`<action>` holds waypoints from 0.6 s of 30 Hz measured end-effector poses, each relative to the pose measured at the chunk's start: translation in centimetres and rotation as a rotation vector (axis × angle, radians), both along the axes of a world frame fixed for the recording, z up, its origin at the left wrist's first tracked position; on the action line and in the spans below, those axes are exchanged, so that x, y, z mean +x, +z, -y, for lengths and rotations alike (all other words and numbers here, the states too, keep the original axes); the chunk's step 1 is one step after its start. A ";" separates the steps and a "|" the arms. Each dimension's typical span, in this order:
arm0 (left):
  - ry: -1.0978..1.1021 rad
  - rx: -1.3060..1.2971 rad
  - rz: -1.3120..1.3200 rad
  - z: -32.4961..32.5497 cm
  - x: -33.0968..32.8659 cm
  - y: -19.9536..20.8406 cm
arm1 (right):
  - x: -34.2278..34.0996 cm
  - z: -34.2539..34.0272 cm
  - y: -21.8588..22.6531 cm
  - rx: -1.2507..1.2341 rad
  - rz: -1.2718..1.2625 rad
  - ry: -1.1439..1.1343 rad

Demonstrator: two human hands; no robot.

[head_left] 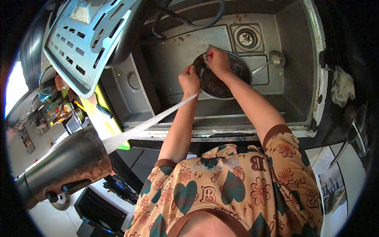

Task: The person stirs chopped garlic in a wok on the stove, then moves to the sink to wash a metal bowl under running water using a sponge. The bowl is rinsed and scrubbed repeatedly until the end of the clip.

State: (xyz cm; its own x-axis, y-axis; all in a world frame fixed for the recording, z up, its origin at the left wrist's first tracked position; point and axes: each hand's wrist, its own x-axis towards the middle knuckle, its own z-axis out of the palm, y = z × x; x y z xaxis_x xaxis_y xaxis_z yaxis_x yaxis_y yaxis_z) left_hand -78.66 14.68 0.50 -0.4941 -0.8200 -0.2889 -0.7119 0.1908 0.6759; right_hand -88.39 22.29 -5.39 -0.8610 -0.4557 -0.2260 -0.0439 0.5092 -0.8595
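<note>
A dark round pan point(211, 83) with a thin silver rim lies in the grey sink, tilted slightly. My left hand point(189, 80) pinches its rim on the left side. Over the far part of the pan, my right hand point(218, 61) is closed with its fingers pressed down. A small pale greenish-grey thing peeks out beside those fingers, too covered to name. From the black faucet point(69, 168) a stream of water point(152, 123) runs across the picture to my left wrist. A metal ladle point(277, 59) rests in the sink, right of the pan.
The sink point(181, 47) has a drain point(247, 38) at the back, with food scraps around. A side basin with a strainer point(134, 81) adjoins it. A blue slotted rack point(89, 39) overhangs the left. Below it lie a green board point(103, 112) and a dark-handled knife point(104, 110).
</note>
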 end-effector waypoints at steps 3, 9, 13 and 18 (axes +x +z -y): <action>0.001 0.035 0.007 0.2 -0.5 -0.1 | 1.4 0.9 1.3 -0.019 0.036 -0.026; -0.078 0.000 -0.049 -0.1 -0.9 1.2 | 0.0 -2.5 0.0 0.152 -0.240 0.179; -0.172 -0.059 0.053 0.3 -1.1 1.6 | -2.7 -6.4 2.3 0.449 -0.378 0.482; -0.039 0.190 -0.123 5.0 3.2 -5.7 | -4.5 -13.1 8.6 0.572 -0.406 0.602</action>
